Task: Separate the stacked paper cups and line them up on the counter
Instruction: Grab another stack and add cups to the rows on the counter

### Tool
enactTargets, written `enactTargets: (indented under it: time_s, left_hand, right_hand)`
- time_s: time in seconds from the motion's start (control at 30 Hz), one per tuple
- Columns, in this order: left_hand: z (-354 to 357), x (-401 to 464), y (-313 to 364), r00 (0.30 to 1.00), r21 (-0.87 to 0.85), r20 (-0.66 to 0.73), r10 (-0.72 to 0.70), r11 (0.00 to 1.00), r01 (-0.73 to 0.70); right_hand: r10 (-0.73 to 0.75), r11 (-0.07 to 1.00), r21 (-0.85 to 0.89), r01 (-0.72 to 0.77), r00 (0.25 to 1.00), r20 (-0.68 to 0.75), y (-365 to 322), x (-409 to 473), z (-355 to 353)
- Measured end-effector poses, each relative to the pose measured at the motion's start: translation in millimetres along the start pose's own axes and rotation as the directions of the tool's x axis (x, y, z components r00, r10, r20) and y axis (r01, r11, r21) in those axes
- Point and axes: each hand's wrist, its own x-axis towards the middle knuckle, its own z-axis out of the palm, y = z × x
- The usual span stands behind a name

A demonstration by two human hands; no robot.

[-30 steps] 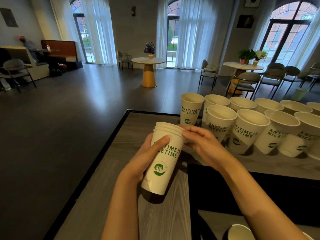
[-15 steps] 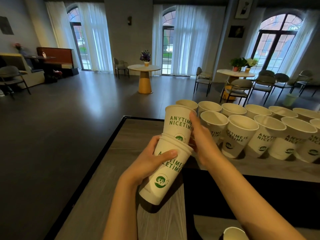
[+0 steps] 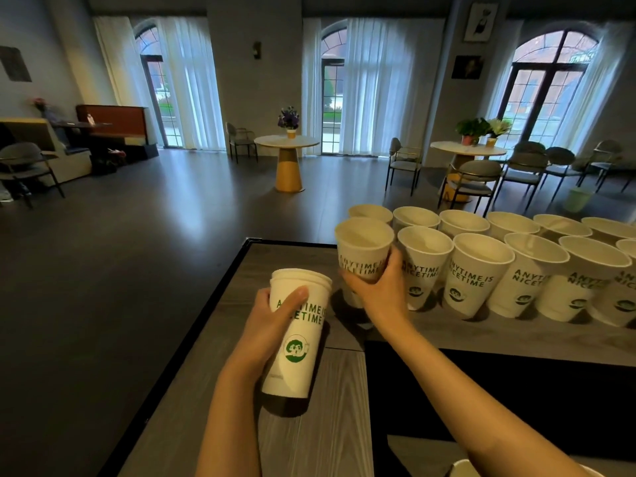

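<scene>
1. The left hand (image 3: 266,325) is wrapped around a stack of white paper cups with green lettering (image 3: 298,335); the thumb lies across the front just under the rims, and the other fingers are hidden behind it.
2. The stack tilts slightly, several nested rims showing at its top, above the near-left part of the grey wood-grain counter (image 3: 303,438). Whether its base touches the surface cannot be told.
3. The right hand (image 3: 378,290) is closed around the lower half of a single white paper cup with the same green print (image 3: 364,251), fingers curled across its lettering.
4. This single cup stands upright at the left end of the near row of separated white paper cups (image 3: 481,273), just beside the next one.
5. A second row of open cups (image 3: 463,222) stands directly behind the first, along the counter's far edge.
</scene>
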Motion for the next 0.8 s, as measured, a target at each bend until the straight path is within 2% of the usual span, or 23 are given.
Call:
enactTargets:
  time_s: [0.07,0.3,0.57,0.7,0.8]
  left_hand:
    - [-2,0,0,1.0,-0.012,-0.023,-0.005,1.0,0.005]
    - [3,0,-1,0.999,-0.08,-0.04,0.016,0.997,-0.019]
    - [7,-2,2,0.998,-0.15,0.016,0.068,0.987,-0.065]
    - [10,-1,3,0.996,-0.222,0.033,0.08,0.972,-0.071]
    - [12,-1,3,0.994,-0.264,0.023,0.11,0.959,-0.1]
  right_hand:
    - [0.003,0.998,-0.061,-0.003,1.0,0.001,21,1,5]
    - [0.022,0.997,-0.069,-0.03,0.994,-0.11,44,9,14]
    - [0.128,0.983,-0.119,-0.138,0.988,-0.091,63,7,11]
    - [0.211,0.973,-0.079,-0.215,0.976,-0.054,54,-9,3]
    - [0.259,0.966,0.035,-0.258,0.964,-0.058,35,-41,-2]
